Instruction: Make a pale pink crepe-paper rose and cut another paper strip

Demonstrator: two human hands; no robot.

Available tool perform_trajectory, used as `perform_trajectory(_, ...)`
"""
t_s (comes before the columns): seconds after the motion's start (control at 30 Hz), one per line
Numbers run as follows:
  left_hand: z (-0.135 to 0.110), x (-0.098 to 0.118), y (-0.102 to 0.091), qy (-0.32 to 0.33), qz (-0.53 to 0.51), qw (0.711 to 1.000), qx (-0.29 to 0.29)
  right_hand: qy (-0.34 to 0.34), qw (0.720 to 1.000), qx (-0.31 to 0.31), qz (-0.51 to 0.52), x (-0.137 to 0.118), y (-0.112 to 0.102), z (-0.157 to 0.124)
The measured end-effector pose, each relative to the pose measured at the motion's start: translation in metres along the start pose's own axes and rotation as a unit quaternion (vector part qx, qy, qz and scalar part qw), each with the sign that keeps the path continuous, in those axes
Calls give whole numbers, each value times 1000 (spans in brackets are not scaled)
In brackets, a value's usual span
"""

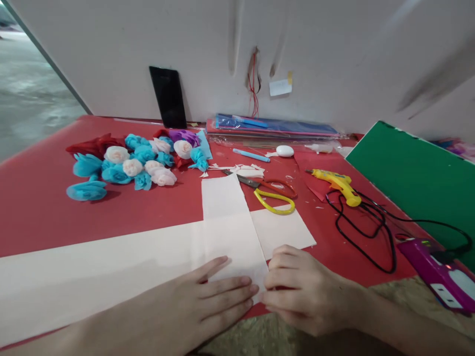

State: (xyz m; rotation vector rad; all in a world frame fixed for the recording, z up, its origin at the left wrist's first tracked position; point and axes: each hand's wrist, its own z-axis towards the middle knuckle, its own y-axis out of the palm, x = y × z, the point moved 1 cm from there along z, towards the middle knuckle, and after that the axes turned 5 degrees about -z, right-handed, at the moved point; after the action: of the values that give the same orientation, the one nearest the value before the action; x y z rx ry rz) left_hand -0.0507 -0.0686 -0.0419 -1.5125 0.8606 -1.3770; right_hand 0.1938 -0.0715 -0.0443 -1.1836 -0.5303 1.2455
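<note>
A long strip of pale cream crepe paper (111, 267) lies across the red table cover (37, 207), with a second strip (226, 212) crossing it. My left hand (208, 296) lies flat on the paper near the front edge, fingers stretched out. My right hand (300, 289) is curled, its fingertips pinching the near corner of the crossing strip beside my left fingertips.
A heap of blue, pink, purple and red paper flowers (129, 160) sits at the back left. Scissors (269, 190), a yellow glue gun (337, 183) with black cable, a blue pen (252, 155), paper packs (274, 126), a green board (415, 173) and a pink power strip (438, 277) lie right.
</note>
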Motion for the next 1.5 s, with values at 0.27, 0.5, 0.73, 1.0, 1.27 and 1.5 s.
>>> perform_trajectory(0.27, 4, -1, 6, -2, -6, 1000, -14, -17, 998, -49, -42, -7, 5, -10)
perform_trajectory(0.5, 2, -1, 11, -10, -26, 999, -18, -25, 998, -45, -23, -7, 4, -11)
perform_trajectory(0.73, 4, -1, 10, 0, -12, 1000, -1, -31, 997, -67, -27, -5, 6, -10)
perform_trajectory(1.0, 5, 0, 10, -8, -18, 1000, -15, -57, 992, -56, -96, -5, 6, -11)
perform_trajectory(1.27, 5, 0, 8, 0, -10, 1000, -20, -8, 999, 2, -36, -5, -2, -19)
perform_trajectory(1.5, 24, -7, 0, -18, -27, 999, 40, -12, 1000, -9, -24, -3, -1, -16)
